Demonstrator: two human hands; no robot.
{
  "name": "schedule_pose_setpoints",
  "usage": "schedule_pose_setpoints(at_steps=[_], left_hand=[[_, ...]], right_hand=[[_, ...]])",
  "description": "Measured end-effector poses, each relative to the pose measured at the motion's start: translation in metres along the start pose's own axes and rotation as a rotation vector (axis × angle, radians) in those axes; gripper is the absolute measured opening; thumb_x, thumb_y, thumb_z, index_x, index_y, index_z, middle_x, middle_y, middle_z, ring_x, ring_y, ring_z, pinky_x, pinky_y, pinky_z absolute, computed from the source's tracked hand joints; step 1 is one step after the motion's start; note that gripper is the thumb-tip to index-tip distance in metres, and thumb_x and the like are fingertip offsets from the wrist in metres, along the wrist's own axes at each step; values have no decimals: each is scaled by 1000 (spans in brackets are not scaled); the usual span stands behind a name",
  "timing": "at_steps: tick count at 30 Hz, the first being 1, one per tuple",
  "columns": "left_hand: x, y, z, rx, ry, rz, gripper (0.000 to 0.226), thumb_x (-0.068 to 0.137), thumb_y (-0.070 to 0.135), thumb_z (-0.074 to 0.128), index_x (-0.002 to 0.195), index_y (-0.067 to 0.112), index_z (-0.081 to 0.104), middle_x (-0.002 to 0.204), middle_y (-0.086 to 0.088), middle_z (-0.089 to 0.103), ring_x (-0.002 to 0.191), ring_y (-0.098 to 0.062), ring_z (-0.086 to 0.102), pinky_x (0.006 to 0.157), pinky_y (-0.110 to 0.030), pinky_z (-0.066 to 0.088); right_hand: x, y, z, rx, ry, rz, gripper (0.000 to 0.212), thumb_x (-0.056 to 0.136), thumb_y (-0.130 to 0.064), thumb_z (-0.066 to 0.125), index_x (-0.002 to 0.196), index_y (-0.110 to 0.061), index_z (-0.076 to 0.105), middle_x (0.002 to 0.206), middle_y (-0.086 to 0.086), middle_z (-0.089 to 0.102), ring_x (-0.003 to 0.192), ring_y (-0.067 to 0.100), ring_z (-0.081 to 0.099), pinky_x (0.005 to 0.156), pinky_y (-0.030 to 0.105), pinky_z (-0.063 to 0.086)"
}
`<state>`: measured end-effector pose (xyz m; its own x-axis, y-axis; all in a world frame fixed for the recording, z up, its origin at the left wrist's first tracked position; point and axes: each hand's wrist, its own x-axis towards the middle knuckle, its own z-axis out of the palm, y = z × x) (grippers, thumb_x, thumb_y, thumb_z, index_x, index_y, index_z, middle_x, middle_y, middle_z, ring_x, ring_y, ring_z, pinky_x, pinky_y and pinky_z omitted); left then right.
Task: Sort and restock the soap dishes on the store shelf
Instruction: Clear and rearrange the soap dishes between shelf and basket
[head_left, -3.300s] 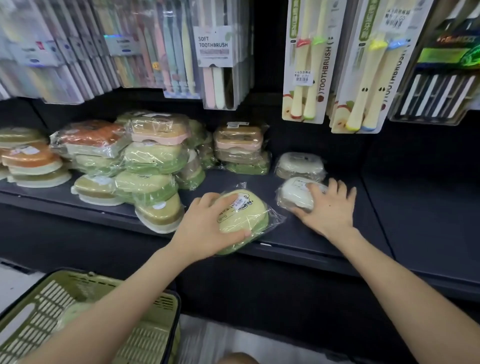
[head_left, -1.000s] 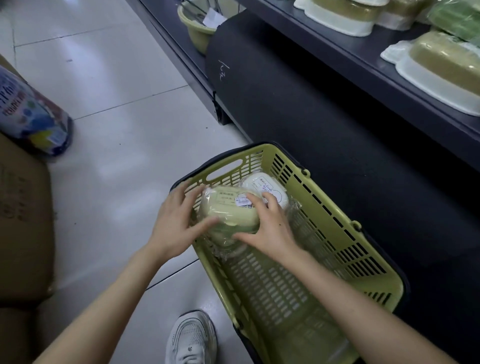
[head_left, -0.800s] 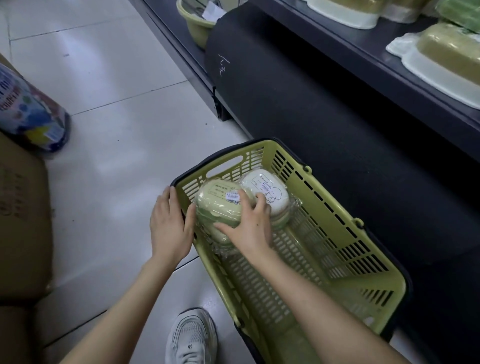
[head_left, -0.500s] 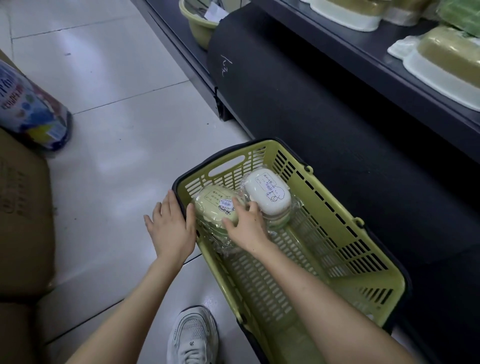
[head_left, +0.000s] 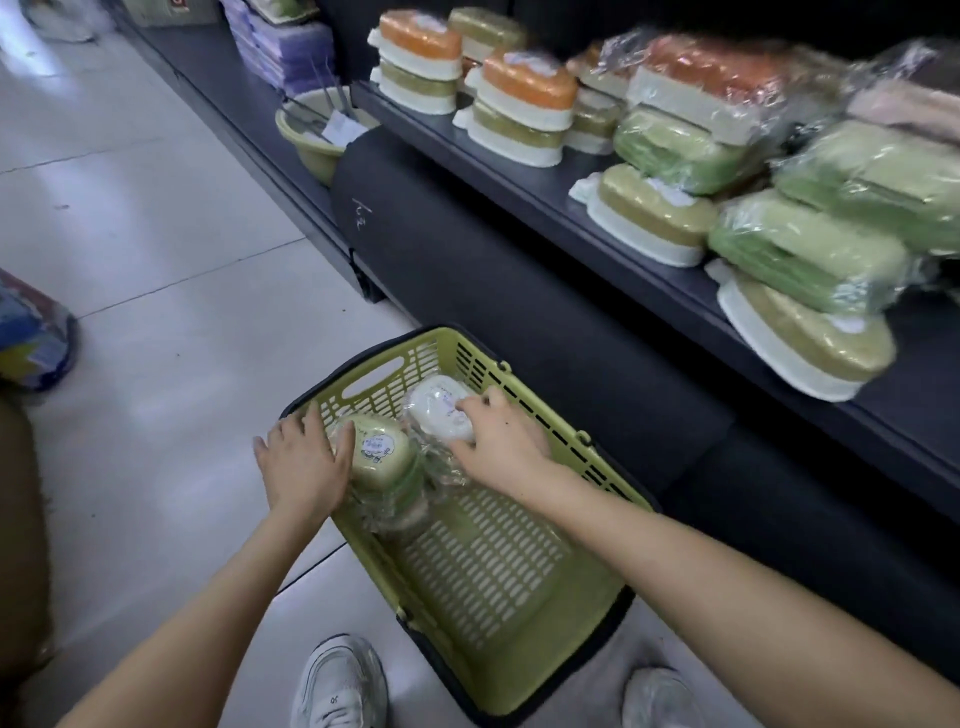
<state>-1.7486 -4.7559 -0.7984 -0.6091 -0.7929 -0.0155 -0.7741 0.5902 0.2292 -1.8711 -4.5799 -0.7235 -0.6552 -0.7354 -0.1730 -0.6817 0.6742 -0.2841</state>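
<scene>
A wrapped pale green soap dish (head_left: 383, 455) and a wrapped white soap dish (head_left: 435, 410) lie side by side at the far end of an olive green basket (head_left: 597, 470) on the floor. My left hand (head_left: 303, 464) grips the left side of the green dish, thumb on its lid. My right hand (head_left: 500, 442) is curled over the right side of the white dish. Above, the dark shelf (head_left: 566, 205) carries stacks of wrapped soap dishes, orange-lidded (head_left: 527, 83) at the left and green (head_left: 810, 254) at the right.
A green basin (head_left: 306, 137) sits on the lower ledge at the far left beside a black rolled mat (head_left: 467, 249). A colourful bag (head_left: 31, 343) lies on the tiled floor at the left. My white shoes (head_left: 337, 686) stand right by the basket.
My right hand has shifted from the green dish to the white one. My left hand has come off the basket rim onto the green dish. The view has tilted up to show the shelf.
</scene>
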Motion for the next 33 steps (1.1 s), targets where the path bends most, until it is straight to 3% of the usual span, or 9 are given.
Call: schedule_pose_setpoints(at_steps=[5,8,13,17,20,23,26,29,33], left_hand=[[-28,83,-49,-219,143,423,44,99,35,42,126,3,57,122,-18,58,113,-38,49,97,-48,40],[-50,140,-75,-265,185,735,51,94,41,38,117,2,64,114,-14,63,107,-35,54,93,-45,42],[-83,235,-108,-299,223,1068,52,91,44,41,120,6,61,117,-12,59,112,-30,51,98,-34,37],[-84,296,-126,-373,143,998,64,90,55,40,133,10,53,131,-17,51,123,-35,44,103,-43,36],[-74,332,-139,-533,45,822,62,92,47,55,143,15,40,143,-21,39,134,-34,34,108,-41,30],[-63,354,-152,-690,-27,654,70,91,47,57,148,16,30,149,-18,32,137,-29,31,108,-37,29],[-51,366,-160,-656,31,724,73,89,49,59,149,22,28,149,-17,32,140,-29,27,112,-41,27],[-41,381,-167,-590,43,773,78,85,54,61,150,27,27,148,-18,35,138,-31,29,112,-45,29],[-24,403,-171,-488,-44,771,96,73,73,57,151,28,23,148,-9,40,136,-31,36,109,-49,34]], right_hand=[[-73,50,-66,-82,118,-3,38,98,-42,46,127,-20,54,126,3,48,113,27,51,86,38,46],[-122,93,-97,-65,262,57,34,98,-42,46,122,-22,59,121,-1,55,110,21,54,85,36,47],[-183,166,-122,7,689,270,38,87,-48,53,102,-17,69,97,0,66,88,24,65,69,33,50],[-175,192,-139,93,777,352,59,81,-50,70,128,-15,58,124,6,56,111,30,53,85,41,47],[-147,189,-154,234,762,342,85,77,-59,69,146,-21,36,143,6,39,128,28,39,100,39,38],[-131,190,-177,419,936,384,92,76,-63,67,150,-23,27,149,5,34,134,24,35,104,36,34],[-119,207,-206,472,1058,378,98,76,-65,66,152,-25,20,153,5,29,139,23,30,108,37,30],[-100,224,-234,538,999,321,106,73,-67,67,154,-32,8,157,13,20,144,27,24,113,48,30],[-77,236,-261,619,882,286,110,74,-59,72,153,-38,-2,161,14,5,146,28,20,113,44,27]])
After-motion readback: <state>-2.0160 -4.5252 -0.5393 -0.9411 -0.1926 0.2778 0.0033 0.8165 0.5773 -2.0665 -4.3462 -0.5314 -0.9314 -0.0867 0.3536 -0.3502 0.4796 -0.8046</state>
